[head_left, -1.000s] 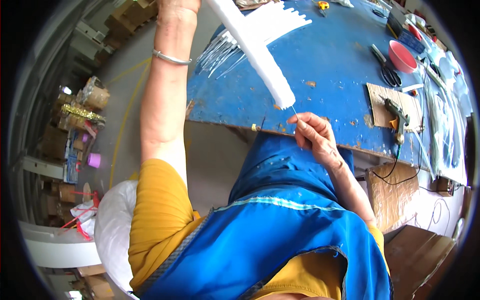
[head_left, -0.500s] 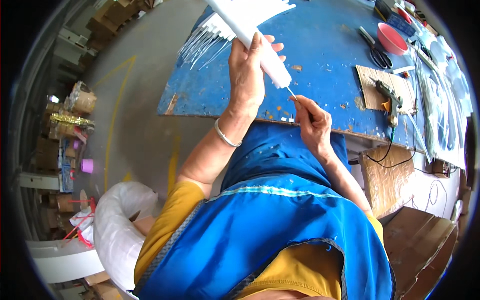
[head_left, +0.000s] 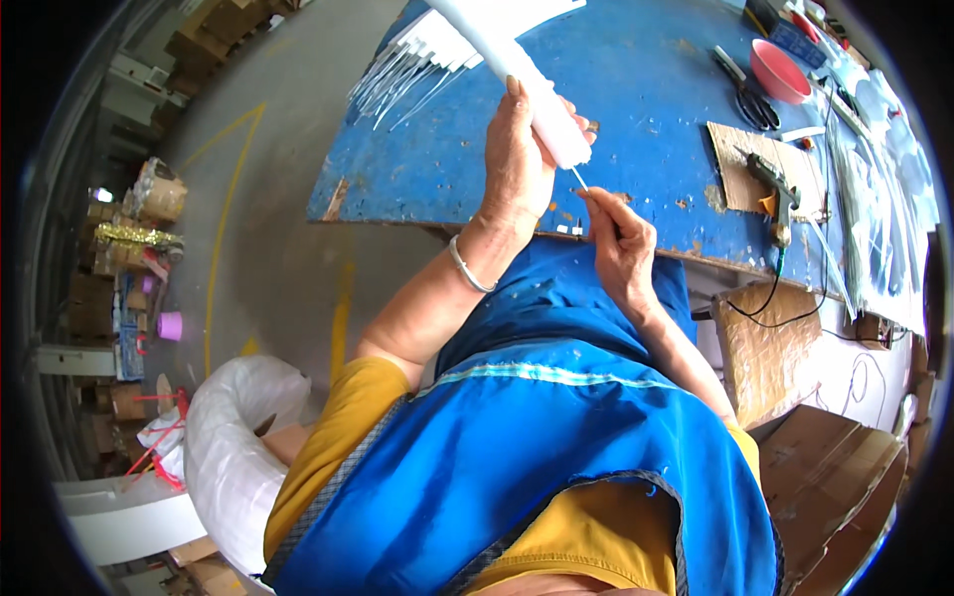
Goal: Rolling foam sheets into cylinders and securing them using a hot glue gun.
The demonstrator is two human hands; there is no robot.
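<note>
The white tube point(head_left: 542, 94), a long, pale, soft-looking roll, slants above the blue table point(head_left: 646, 109), its lower end hanging just over the near edge. I see my left hand point(head_left: 517, 164) wrapped around that lower end, the grip closed snugly on it with the thumb up along its side. My right hand point(head_left: 616, 238) sits just below and to the right, its grip narrowed to a pinch on a thin white stick point(head_left: 578, 179) that pokes out of the tube's tip.

I judge the tube light and somewhat squashy (it looks like rolled foam or film, though I cannot tell which), so a full-hand hold near the end is right, firm enough to steady it without crushing it. The stick looks stiff but slender and likely to bend or snap; I would take it close to where it leaves the tube, between thumb and forefinger, and keep any pull in line with it.

A fan of similar thin white strips point(head_left: 417, 65) lies on the table to the left. Further right are a glue gun point(head_left: 773, 187) on a piece of cardboard point(head_left: 740, 159), black scissors point(head_left: 747, 94) and a red bowl point(head_left: 778, 72).
</note>
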